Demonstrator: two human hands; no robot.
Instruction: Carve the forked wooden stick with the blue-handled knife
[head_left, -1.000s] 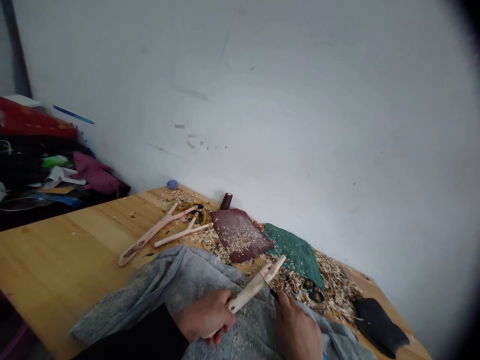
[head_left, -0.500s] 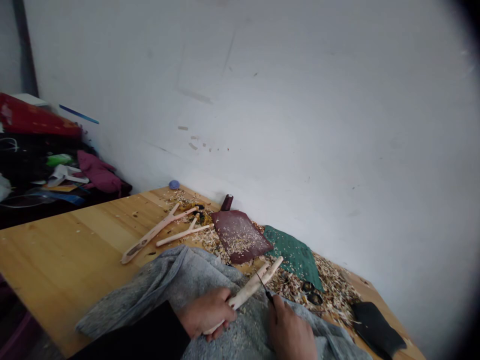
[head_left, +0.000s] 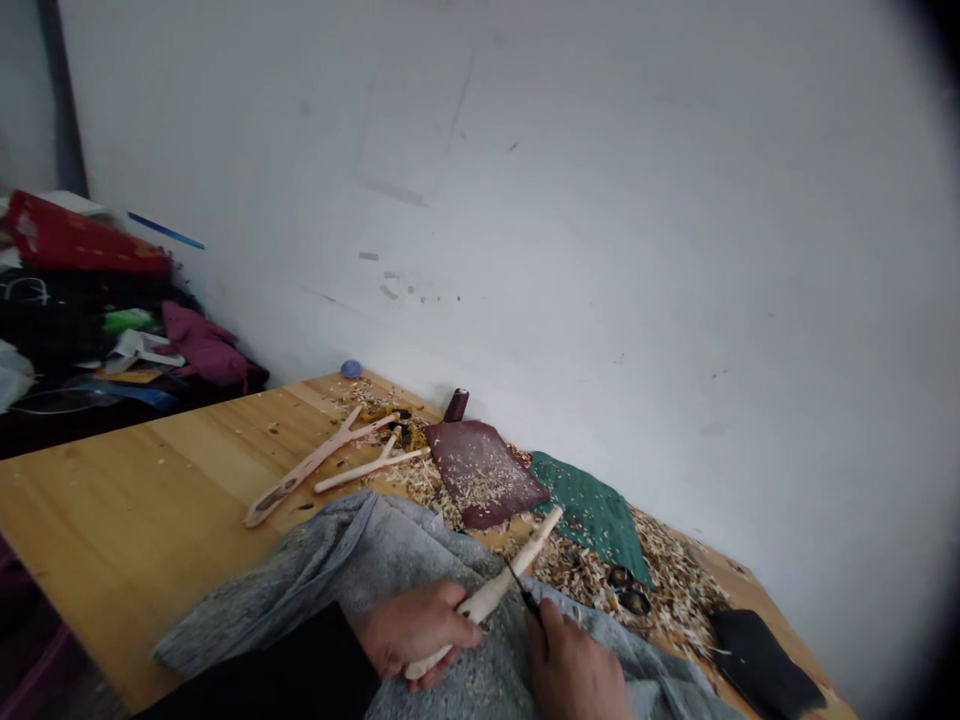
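The left hand [head_left: 412, 630] curls its fingers tight around a pale stick [head_left: 499, 585], held up over a gray cloth [head_left: 300, 590]. The right hand [head_left: 574, 675] pinches a little black knife [head_left: 529, 600] shut in its fingers, with the blade right at the stick. Two more sticks [head_left: 315, 465] lie on the table [head_left: 127, 500], near a pile of shavings [head_left: 660, 590].

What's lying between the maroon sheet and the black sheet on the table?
The head view shows a green sheet and a heap of wood shavings between the maroon sheet and the black sheet.
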